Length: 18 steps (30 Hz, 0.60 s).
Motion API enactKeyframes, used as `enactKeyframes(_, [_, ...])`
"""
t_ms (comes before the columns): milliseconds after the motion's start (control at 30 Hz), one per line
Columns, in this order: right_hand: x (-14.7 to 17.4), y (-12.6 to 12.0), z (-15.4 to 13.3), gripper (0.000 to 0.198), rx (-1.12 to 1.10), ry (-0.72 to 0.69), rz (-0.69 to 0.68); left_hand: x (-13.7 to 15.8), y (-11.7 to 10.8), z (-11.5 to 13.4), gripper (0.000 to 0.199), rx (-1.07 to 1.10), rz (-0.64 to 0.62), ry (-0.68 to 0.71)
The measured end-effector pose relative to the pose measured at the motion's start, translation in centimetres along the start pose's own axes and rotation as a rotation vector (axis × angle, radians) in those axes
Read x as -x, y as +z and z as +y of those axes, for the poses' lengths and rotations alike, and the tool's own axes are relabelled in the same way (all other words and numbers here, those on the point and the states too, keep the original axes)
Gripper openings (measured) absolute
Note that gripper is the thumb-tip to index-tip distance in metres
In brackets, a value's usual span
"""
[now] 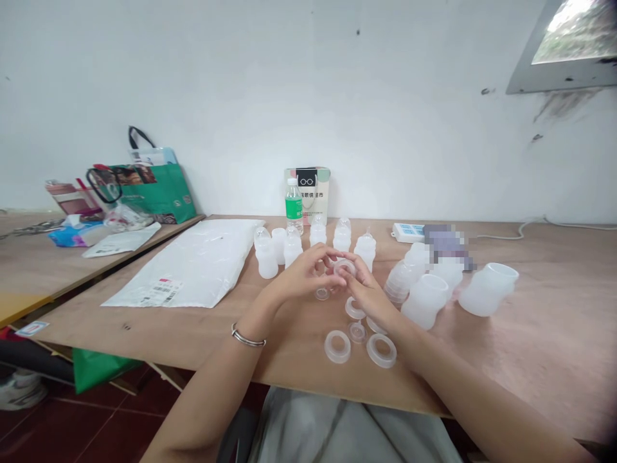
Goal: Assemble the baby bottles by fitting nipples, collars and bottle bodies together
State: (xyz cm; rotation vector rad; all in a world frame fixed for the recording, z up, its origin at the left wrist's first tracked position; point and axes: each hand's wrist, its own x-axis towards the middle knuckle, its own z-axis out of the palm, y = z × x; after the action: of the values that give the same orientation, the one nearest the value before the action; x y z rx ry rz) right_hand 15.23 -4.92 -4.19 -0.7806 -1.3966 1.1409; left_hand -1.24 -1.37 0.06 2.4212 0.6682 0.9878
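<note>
Both my hands meet above the middle of the table around a translucent collar ring (345,265) of a baby bottle. My left hand (315,270) grips its left side with curved fingers and thumb. From the right, my right hand (364,286) holds the same ring between fingers and thumb. Whether a nipple sits inside the ring is too small to tell. Below the hands lie loose collar rings (337,346) and a clear silicone nipple (357,332). Behind the hands stand several frosted baby bottles (266,254) with clear domed caps. Bottles without tops (425,302) stand to the right.
A white plastic mailer (193,263) lies on the left of the wooden table (289,347). A green-labelled water bottle (294,209) and a paper bag (318,193) stand at the back. A white power strip (408,232) lies back right. On the side table is a green bag (164,193).
</note>
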Motion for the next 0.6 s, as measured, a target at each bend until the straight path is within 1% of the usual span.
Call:
enactKeyframes(67, [-0.1, 0.0, -0.4, 0.037, -0.048, -0.03, 0.018, -0.1, -0.2, -0.3, 0.023, -0.045, 0.079, -0.04])
enactKeyframes(100, [-0.1, -0.1, -0.5, 0.036, -0.073, -0.045, 0.029, -0.1, -0.2, -0.6, 0.023, -0.107, 0.097, -0.06])
enactKeyframes(133, [-0.1, -0.1, -0.7, 0.034, -0.099, -0.06, 0.039, -0.1, -0.1, -0.9, 0.024, -0.19, 0.089, -0.081])
enactKeyframes(200, [0.0, -0.1, -0.9, 0.031, -0.157, -0.074, 0.035, 0.0, 0.3, -1.7, 0.021, -0.357, 0.002, -0.137])
enactKeyframes(267, [0.1, 0.0, -1.0, 0.032, -0.204, -0.086, 0.01, 0.1, 1.0, -2.3, 0.017, -0.453, -0.091, -0.196])
enactKeyframes(333, [0.3, 0.0, -0.9, 0.037, -0.21, -0.111, -0.013, 0.1, 1.6, -2.6, 0.015, -0.471, -0.141, -0.237])
enactKeyframes(400, [0.3, 0.0, -0.7, 0.04, -0.179, -0.144, -0.031, 0.1, 2.0, -2.5, 0.015, -0.461, -0.153, -0.27])
enactKeyframes(600, [0.5, 0.0, -0.3, 0.042, -0.017, -0.169, -0.073, -0.1, 2.4, -2.3, 0.019, -0.446, -0.109, -0.377])
